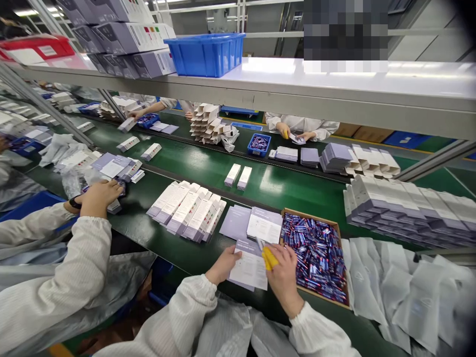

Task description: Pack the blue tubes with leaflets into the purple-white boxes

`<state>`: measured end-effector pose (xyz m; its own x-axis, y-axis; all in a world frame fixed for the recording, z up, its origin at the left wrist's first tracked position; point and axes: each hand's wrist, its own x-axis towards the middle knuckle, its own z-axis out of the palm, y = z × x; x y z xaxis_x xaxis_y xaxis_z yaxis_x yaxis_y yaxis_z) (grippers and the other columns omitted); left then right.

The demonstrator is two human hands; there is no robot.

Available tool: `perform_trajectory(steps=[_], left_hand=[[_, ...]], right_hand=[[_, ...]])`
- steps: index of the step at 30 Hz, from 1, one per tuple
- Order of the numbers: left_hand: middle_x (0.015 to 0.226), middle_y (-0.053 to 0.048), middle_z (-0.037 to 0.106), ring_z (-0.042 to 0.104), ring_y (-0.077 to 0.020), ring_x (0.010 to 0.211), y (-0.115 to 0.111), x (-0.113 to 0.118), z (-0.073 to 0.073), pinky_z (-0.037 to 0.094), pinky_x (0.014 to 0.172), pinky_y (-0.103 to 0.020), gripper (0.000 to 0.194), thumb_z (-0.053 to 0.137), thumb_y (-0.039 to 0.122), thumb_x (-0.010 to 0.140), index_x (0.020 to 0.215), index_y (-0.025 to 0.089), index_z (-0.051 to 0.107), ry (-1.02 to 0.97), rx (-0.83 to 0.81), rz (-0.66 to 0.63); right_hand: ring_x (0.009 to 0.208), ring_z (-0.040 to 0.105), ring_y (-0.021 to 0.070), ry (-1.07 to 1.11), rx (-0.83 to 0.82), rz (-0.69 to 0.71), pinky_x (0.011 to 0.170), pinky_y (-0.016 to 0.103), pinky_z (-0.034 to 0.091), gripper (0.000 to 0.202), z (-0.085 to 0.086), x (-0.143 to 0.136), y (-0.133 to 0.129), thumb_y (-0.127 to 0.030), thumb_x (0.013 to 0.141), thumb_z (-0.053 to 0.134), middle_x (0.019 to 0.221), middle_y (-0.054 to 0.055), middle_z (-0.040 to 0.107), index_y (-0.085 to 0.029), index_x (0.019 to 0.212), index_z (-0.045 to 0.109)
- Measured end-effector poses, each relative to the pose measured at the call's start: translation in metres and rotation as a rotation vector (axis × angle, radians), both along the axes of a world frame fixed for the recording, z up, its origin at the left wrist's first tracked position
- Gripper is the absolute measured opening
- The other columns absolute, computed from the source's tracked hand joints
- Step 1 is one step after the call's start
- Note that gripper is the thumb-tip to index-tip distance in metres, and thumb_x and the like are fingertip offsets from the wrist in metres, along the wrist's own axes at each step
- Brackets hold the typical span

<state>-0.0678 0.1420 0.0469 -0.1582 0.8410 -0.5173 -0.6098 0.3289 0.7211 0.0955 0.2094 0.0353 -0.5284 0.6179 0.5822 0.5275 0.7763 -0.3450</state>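
My left hand (224, 265) pinches the left edge of a printed leaflet (250, 267), with a lilac card showing beneath it. My right hand (283, 272) is closed over the leaflet's right side, with yellow coverings on its fingers. A thin pale piece (260, 244) shows at those fingertips, too blurred to name. Just beyond lie a stack of white leaflets (265, 225) and lilac cards (232, 222). Right of my right hand sits a shallow carton (284, 212) full of small blue batteries (316, 255).
White-and-lilac boxes (189, 210) stand in rows at left. Pale pouches (420, 292) lie at right, below stacked open boxes (409, 206). Two boxes (238, 177) sit on the green belt (193, 166). A co-worker's hand (100, 196) is at left; a shelf (260, 94) spans overhead.
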Motion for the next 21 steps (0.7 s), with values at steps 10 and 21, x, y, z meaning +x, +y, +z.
perform_trajectory(steps=[10, 21], left_hand=[[0.079, -0.008, 0.067, 0.061, -0.0219, 0.078, 0.016, 0.030, 0.002, 0.043, 0.074, -0.031, 0.035, 0.070, 0.038, 0.059, 0.082, 0.012, 0.061, -0.124, 0.073, 0.096], [0.087, -0.008, 0.067, 0.062, -0.0226, 0.081, 0.022, 0.009, 0.013, 0.045, 0.074, -0.033, 0.038, 0.070, 0.031, 0.061, 0.094, 0.015, 0.059, -0.025, -0.002, -0.083]], right_hand=[[0.083, 0.050, 0.0206, -0.182, -0.100, 0.103, 0.086, 0.040, 0.031, 0.019, -0.005, -0.022, -0.022, -0.003, 0.062, 0.053, 0.086, 0.004, 0.063, -0.018, 0.068, 0.063], [0.084, 0.052, 0.0233, -0.381, -0.453, -0.541, 0.072, 0.033, 0.036, 0.021, 0.007, 0.041, 0.098, -0.021, 0.078, 0.043, 0.087, 0.015, 0.059, -0.010, 0.084, 0.060]])
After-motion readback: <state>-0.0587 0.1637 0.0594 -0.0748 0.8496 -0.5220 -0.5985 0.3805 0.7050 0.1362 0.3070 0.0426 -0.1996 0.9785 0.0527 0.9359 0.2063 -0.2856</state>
